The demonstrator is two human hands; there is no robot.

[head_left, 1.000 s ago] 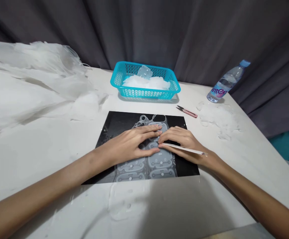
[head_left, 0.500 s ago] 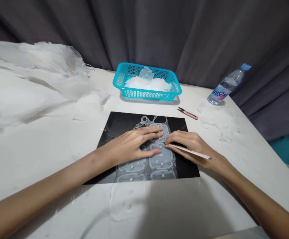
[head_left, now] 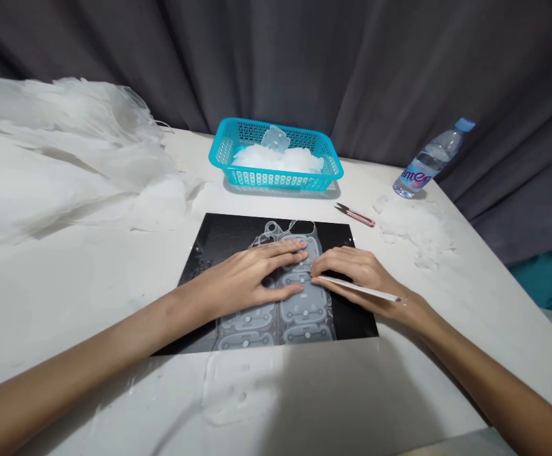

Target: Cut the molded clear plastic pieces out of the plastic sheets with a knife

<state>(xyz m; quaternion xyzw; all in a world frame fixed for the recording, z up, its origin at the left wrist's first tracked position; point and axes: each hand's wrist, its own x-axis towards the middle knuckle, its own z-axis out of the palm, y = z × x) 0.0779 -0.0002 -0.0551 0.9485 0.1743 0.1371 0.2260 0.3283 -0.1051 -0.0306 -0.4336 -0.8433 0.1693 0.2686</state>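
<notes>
A translucent moulded sheet (head_left: 303, 304) with rounded rectangular pieces lies on a black board (head_left: 354, 321), and its near left part hangs over onto the white table. My left hand (head_left: 251, 273) rests flat on the sheet, fingers spread and pointing right. Pinched in my right hand (head_left: 359, 273) is a thin white pen-like tool (head_left: 361, 288). Its tip is down at the sheet beside my left fingertips, near the line between two pieces; my fingers hide the tip, so I cannot make out its kind.
Behind the board stands a blue basket (head_left: 276, 180) holding translucent pieces. Pink thread snips (head_left: 355, 215) lie right of it, near clear scraps (head_left: 416, 228) and a water bottle (head_left: 430, 163). A big heap of translucent sheets (head_left: 66, 152) covers the table's left. A dark curtain hangs behind.
The whole view has shifted slightly, so things appear a little further left. Both hands keep nearly the same place on the sheet, with the white tool still in my right hand.
</notes>
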